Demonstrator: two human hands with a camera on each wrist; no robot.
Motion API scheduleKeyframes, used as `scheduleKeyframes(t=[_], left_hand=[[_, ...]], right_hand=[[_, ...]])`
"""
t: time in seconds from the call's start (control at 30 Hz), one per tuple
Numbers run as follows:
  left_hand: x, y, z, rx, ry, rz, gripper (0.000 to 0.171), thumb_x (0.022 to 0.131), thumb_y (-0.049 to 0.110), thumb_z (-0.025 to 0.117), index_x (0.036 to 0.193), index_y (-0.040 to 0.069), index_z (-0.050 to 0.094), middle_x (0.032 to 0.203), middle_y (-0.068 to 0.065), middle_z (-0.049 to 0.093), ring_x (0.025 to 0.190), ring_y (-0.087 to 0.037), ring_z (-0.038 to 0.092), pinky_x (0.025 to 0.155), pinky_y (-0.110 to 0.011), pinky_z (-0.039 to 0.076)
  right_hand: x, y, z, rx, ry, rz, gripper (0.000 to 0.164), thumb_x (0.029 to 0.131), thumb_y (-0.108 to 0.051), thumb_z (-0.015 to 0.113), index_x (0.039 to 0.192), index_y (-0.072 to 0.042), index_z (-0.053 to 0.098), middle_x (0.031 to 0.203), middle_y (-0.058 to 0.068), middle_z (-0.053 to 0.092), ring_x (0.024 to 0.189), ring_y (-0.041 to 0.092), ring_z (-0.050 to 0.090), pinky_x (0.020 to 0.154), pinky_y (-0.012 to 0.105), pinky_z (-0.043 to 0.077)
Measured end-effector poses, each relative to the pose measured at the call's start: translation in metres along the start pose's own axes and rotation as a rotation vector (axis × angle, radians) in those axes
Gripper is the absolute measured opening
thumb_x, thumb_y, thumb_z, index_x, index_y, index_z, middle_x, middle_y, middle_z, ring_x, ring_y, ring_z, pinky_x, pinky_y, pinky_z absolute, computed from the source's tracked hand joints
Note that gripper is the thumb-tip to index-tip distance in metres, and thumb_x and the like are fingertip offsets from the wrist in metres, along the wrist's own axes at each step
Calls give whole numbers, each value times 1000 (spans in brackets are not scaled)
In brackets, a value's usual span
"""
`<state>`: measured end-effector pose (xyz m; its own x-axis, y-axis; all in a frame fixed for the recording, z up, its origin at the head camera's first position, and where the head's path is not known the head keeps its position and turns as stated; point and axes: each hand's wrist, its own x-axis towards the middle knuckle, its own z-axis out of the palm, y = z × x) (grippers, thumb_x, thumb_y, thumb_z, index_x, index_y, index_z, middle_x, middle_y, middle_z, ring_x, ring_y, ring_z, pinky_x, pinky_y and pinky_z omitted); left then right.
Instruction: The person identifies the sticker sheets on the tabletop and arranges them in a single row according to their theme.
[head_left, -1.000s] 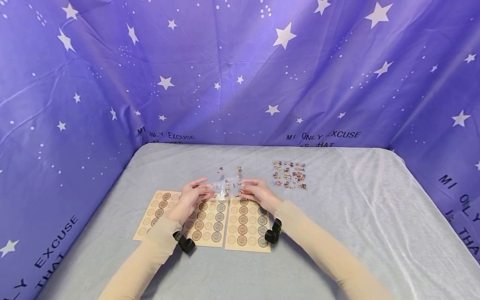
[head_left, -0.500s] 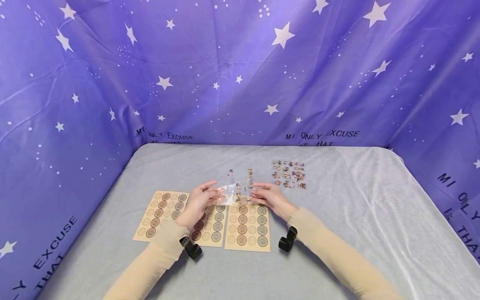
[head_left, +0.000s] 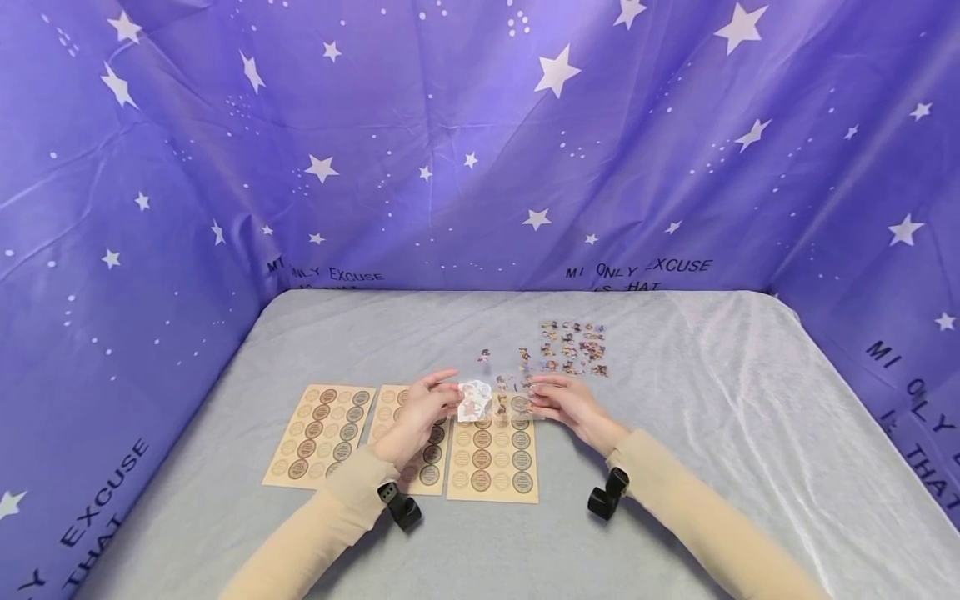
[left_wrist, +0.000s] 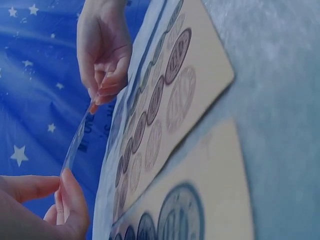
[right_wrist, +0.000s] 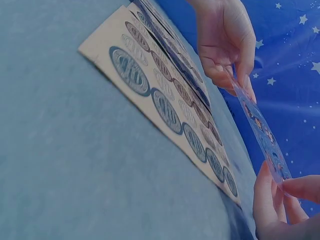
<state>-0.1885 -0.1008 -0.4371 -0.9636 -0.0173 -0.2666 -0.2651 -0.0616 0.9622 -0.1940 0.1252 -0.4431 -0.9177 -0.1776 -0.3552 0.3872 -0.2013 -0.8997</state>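
A clear plastic sticker sheet [head_left: 501, 406] with small colourful figures is held up by its two sides above the beige sheets. My left hand [head_left: 417, 414] pinches its left edge between thumb and fingers. On the opposite edge, my right hand [head_left: 573, 408] pinches it the same way. The right wrist view shows the sheet [right_wrist: 260, 127] edge-on, slanting between both hands. Glare whitens its left part in the head view. Below it lie a middle beige sheet of round stickers [head_left: 386, 407] and a right one [head_left: 492, 479], both partly covered from view.
A third beige sheet of round stickers [head_left: 315, 433] lies at the left of the grey cloth-covered table [head_left: 697, 400]. Another clear sheet with colourful figures [head_left: 573, 348] lies flat at the back right. Purple star-printed curtains [head_left: 450, 167] surround the table on three sides.
Both hands have moved right and slightly toward the person, carrying the clear sticker sheet along. More of the left beige sheet shows now. The sheets on the table stay put.
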Motion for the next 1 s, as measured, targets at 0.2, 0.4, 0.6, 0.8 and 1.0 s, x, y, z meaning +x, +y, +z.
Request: scheduleKeyframes(t=[0.2,0.4,0.6,0.8,1.0], left_hand=[[-3,-2,12,-18,-41,-3,48,76,-14,52,122,-4,47,80,-7,61,63,-9,58,60,-22,53],[-5,-4,26,-32,-70,-13,49,75,-15,52,122,-5,46,75,-3,61,61,-8,58,61,-23,53],[-7,-8,38,-30,-103,-29,49,76,-14,52,123,-5,45,78,-6,61,63,-9,59,63,-24,53],[-8,-12,49,-46,-144,-38,49,76,-15,53,124,-6,44,81,-10,62,60,-8,58,62,-23,53],[-10,-17,60,-76,-191,-43,49,76,-16,52,123,-8,43,79,-10,60,58,-9,58,61,-23,54]], right_hand=[[-9,-1,-14,-4,-6,-6,43,86,3,49,125,14,36,79,3,63,67,10,61,74,27,52],[-17,0,-27,-12,-17,-10,43,86,4,48,125,15,34,79,3,63,68,11,61,74,28,52],[-25,-2,-41,-34,-23,-13,45,86,2,50,125,15,33,81,3,63,71,11,61,74,27,52],[-34,-4,-54,-39,-11,5,44,85,2,51,124,15,34,80,4,64,71,12,62,74,28,52],[-43,-5,-68,-36,-47,-5,32,87,3,48,116,14,45,79,4,63,69,11,62,73,28,53]])
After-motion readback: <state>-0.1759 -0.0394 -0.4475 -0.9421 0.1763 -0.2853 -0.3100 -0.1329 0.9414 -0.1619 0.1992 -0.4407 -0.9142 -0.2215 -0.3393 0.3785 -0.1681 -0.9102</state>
